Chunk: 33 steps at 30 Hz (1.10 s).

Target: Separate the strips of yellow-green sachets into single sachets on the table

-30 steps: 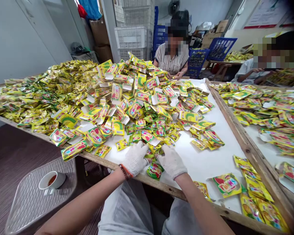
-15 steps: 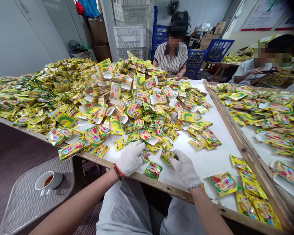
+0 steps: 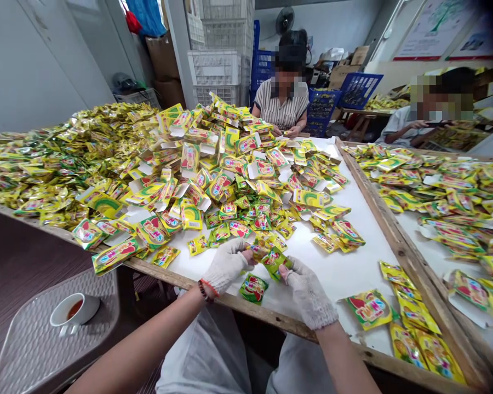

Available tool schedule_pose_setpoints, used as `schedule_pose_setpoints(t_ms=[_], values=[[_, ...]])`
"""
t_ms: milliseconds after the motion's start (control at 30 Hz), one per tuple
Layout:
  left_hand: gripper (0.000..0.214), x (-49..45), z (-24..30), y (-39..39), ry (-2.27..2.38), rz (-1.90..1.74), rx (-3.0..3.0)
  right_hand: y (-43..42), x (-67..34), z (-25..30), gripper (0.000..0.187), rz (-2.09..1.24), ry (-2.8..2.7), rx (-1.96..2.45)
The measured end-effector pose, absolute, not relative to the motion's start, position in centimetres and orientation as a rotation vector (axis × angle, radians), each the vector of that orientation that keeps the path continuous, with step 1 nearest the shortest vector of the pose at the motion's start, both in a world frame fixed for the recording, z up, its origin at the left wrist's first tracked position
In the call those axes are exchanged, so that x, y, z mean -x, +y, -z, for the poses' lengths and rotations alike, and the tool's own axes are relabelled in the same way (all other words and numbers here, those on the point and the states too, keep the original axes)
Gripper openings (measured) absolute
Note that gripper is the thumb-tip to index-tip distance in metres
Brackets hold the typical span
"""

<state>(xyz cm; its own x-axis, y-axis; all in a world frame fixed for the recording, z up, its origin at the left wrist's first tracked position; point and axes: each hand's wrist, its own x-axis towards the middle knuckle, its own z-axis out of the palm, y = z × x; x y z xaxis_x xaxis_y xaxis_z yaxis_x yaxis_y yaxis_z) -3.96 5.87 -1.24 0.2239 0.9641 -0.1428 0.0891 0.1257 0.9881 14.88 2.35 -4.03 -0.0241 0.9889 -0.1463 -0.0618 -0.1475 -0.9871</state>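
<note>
My left hand (image 3: 229,267), in a white knit glove with bare fingertips, is closed, its fingers pinching a small yellow-orange packet (image 3: 256,252). Close on its right, my right hand (image 3: 311,289) in a matching glove grips a green and yellow candy packet (image 3: 275,263) between thumb and fingers. The two packets nearly meet, and the left one is partly hidden. Below them, a loose green packet (image 3: 253,288) lies flat near the table's front edge. Just beyond my hands, a heap of small green packets (image 3: 261,216) mixes with printed yellow cartons (image 3: 191,214).
A large pile of packets (image 3: 66,164) covers the table's left side. Wooden strips (image 3: 388,235) divide the table at right. One flat carton (image 3: 370,309) and yellow packets (image 3: 419,312) lie there. A cup (image 3: 74,312) stands on a stool (image 3: 33,339). Two people sit beyond.
My left hand has lifted a yellow-orange packet off the table edge of the heap. My right hand has raised its green packet and brought it beside the left one. The view has shifted slightly.
</note>
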Motion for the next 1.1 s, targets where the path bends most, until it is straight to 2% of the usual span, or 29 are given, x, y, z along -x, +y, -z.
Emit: schedule_pose_setpoints(t_ms=[67, 167, 367, 467, 633, 733, 833, 933, 967, 1033, 1100], values=[[0.024, 3.9, 1.1, 4.8, 0.974, -0.877, -1.017, 2.1, -14.3, 4.1, 0.034, -1.419, -1.06, 1.189], [0.034, 3.7, 1.0, 4.0, 0.861, -0.831, -0.927, 1.8, -14.2, 3.8, 0.028, -1.342, -1.161, 1.311], [0.035, 4.0, 1.1, 3.9, 1.027, -0.832, -1.475, 1.3, -14.7, 2.6, 0.024, -0.94, -1.621, 1.567], [0.036, 3.9, 1.3, 3.7, 1.055, -0.802, -1.542, 1.2, -14.6, 3.1, 0.025, -0.833, -1.695, 1.605], [0.034, 3.8, 1.7, 3.2, 1.092, -0.829, -1.625, 1.3, -13.6, 4.0, 0.035, -1.033, -1.509, 1.496], [0.026, 4.7, 1.5, 3.2, 1.143, -0.773, -1.728, 1.5, -13.1, 3.6, 0.028, -1.095, -1.572, 1.5], [0.011, 7.4, 0.4, 4.4, 1.423, -0.746, -2.095, 1.6, -13.1, 2.9, 0.027, -1.203, -1.562, 1.543], [0.039, 11.6, -1.0, 7.2, 1.859, -0.607, -2.526, 1.6, -13.4, 2.7, 0.028, -1.229, -1.504, 1.578], [0.042, 13.1, -1.4, 8.2, 1.972, -0.532, -2.599, 1.5, -13.4, 2.8, 0.028, -1.237, -1.472, 1.584], [0.036, 15.6, -2.1, 9.9, 2.102, -0.417, -2.646, 1.5, -13.5, 3.2, 0.031, -1.293, -1.381, 1.584], [0.025, 17.0, -3.0, 10.6, 2.122, -0.485, -2.609, 1.5, -13.5, 3.6, 0.035, -1.297, -1.316, 1.587]])
